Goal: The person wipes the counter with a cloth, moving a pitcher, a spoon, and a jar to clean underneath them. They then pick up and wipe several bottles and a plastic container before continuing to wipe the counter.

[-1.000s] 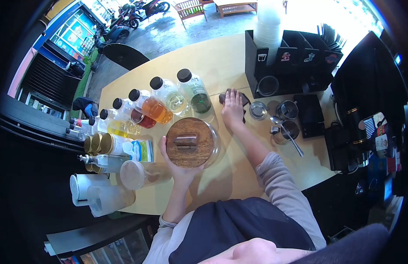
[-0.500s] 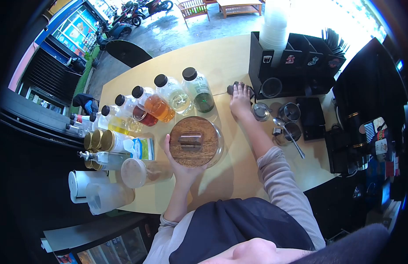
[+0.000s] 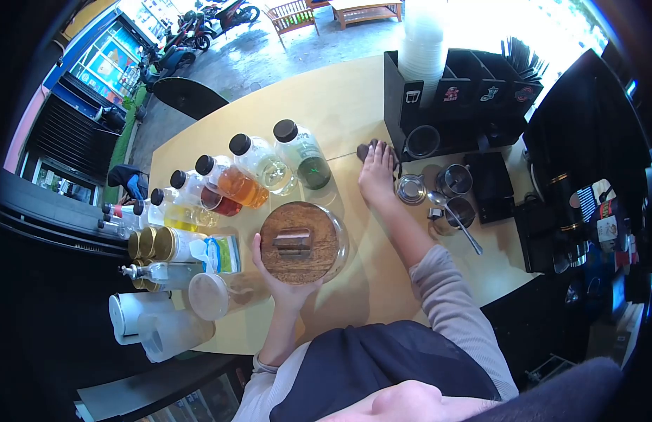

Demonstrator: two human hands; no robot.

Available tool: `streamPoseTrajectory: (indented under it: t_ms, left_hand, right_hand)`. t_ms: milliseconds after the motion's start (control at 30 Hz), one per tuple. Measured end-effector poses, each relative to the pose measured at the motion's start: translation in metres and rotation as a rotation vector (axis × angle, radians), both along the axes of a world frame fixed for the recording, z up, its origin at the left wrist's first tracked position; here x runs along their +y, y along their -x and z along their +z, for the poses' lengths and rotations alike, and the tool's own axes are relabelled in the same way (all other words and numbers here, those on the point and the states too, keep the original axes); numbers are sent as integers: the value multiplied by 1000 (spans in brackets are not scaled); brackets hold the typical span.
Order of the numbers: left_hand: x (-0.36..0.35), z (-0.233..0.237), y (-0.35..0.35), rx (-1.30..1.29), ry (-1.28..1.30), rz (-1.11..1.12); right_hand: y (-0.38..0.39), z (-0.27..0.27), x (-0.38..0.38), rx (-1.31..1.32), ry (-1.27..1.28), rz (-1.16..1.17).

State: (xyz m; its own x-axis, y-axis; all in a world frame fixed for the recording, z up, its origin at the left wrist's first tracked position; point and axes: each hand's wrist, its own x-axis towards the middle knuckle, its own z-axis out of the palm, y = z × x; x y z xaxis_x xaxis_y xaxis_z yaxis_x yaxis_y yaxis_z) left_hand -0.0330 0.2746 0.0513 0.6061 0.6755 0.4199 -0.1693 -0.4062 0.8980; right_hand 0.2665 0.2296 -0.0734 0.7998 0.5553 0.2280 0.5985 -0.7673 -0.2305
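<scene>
My left hand [image 3: 275,280] cups the near side of a big glass jar [image 3: 338,239] with a round wooden lid [image 3: 298,243], holding it just above or on the wooden counter [image 3: 340,98]. My right hand [image 3: 377,172] presses flat on a dark cloth [image 3: 368,149] on the counter, right beside a black organiser box [image 3: 452,105]. A row of several capped bottles with coloured liquids [image 3: 234,179] stands just beyond the jar.
Small metal cups [image 3: 452,179], a spoon [image 3: 456,221] and a black scale [image 3: 493,186] sit right of my right hand. Gold-lidded jars [image 3: 151,244], a lidded tub [image 3: 213,295] and white pitchers [image 3: 146,316] crowd the left. Stacked cups [image 3: 421,42] stand in the organiser.
My right hand slid the cloth away from me toward the organiser box, then stayed near it. The jar remains in my left hand, barely shifted.
</scene>
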Motion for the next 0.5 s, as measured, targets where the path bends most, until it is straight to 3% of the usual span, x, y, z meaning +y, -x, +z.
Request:
streamPoseTrajectory:
  t_ms: [267,333,500]
  left_hand:
    - [2,-8,0,-35,55,0]
    - [4,-11,1,-33,31,12]
    - [0,-3,-1,-20,9,16]
  right_hand:
    - [-44,5,28,39,-33,52]
    - [-42,6,18,13,-108,225]
    - [-15,12,-5,22,-135,350]
